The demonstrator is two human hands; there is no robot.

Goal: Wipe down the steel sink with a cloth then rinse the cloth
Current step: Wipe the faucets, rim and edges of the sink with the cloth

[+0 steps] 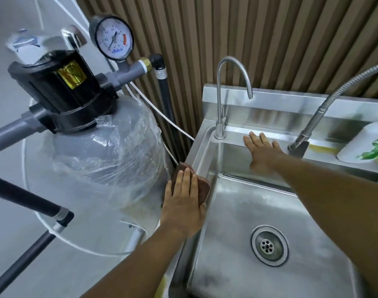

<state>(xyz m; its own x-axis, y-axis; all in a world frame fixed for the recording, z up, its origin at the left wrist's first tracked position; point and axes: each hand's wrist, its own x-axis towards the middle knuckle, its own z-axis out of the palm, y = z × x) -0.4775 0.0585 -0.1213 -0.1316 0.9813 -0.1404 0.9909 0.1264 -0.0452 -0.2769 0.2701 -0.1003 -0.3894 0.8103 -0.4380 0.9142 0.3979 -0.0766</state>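
The steel sink (231, 214) fills the lower right, with a round drain (269, 245) in its basin. A brown cloth (202, 188) lies on the sink's left rim. My left hand (182, 203) presses flat on that cloth with fingers extended. My right hand (262, 150) rests flat on the sink's back ledge, fingers spread, holding nothing. A gooseneck tap (221, 95) rises at the back left corner; no water runs from it.
A grey filter tank (102, 160) wrapped in plastic, with a black valve head and a pressure gauge (114, 37), stands close against the sink's left side. A flexible steel hose tap (325, 104) and a white bottle (364, 143) sit at the back right. A slatted wall stands behind.
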